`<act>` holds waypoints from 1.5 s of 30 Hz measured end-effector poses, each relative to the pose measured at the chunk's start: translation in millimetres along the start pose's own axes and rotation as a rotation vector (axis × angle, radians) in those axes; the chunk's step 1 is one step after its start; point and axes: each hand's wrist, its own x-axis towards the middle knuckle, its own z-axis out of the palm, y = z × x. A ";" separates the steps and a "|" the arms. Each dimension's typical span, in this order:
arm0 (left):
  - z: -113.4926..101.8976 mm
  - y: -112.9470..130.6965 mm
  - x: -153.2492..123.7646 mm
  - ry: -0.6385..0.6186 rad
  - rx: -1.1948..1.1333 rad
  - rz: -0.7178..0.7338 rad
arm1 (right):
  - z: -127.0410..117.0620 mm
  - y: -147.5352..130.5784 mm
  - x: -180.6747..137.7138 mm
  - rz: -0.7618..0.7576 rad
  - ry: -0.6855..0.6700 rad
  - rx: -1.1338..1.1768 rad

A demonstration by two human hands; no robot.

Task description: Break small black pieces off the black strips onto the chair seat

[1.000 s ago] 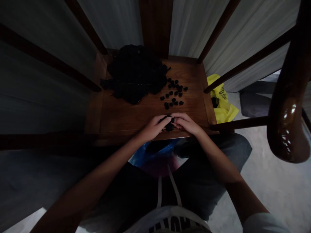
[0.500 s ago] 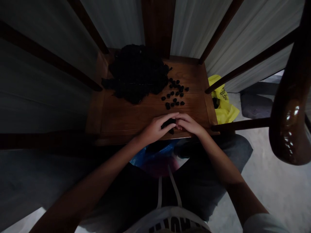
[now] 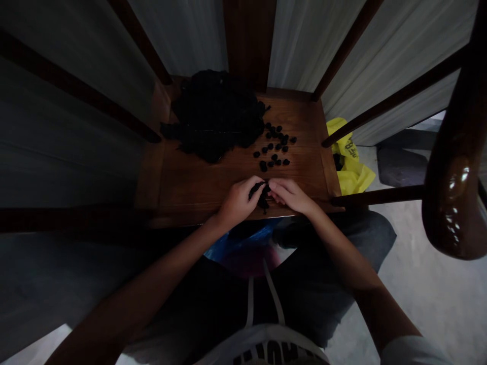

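Note:
My left hand (image 3: 239,202) and my right hand (image 3: 289,196) meet near the front edge of a wooden chair seat (image 3: 213,182). Between their fingers is a small, dark, ragged black piece (image 3: 262,196), probably cloth, partly hidden by my fingers. Beyond my hands lie several small black lumps (image 3: 272,150), scattered apart on the wood. To their left sits a large heap of black material (image 3: 213,116), too dark to show any detail.
Dark wooden chair rails and posts (image 3: 249,45) surround the seat, with a pale curtain (image 3: 299,45) behind them. A yellow plastic bag (image 3: 352,172) lies on the floor to the right. A blue bag (image 3: 238,243) shows below the seat, between my knees.
My fingers have shifted on the black piece, and more of it now hangs between my hands. My left hand has drawn slightly back from my right. The scattered lumps and heap stay in place.

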 end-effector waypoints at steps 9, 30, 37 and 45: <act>-5.6 5.1 4.4 -0.065 -0.055 -0.023 | 2.2 -5.5 0.8 -0.093 0.058 -0.127; -2.7 3.8 0.1 -0.224 0.105 0.027 | -2.3 2.4 2.6 -0.032 0.033 -0.075; -13.1 0.9 5.6 -0.282 0.052 0.038 | -7.7 1.5 3.4 0.032 -0.048 0.082; -7.2 4.1 5.7 -0.336 -0.266 -0.089 | -15.9 7.7 3.7 0.023 -0.200 0.162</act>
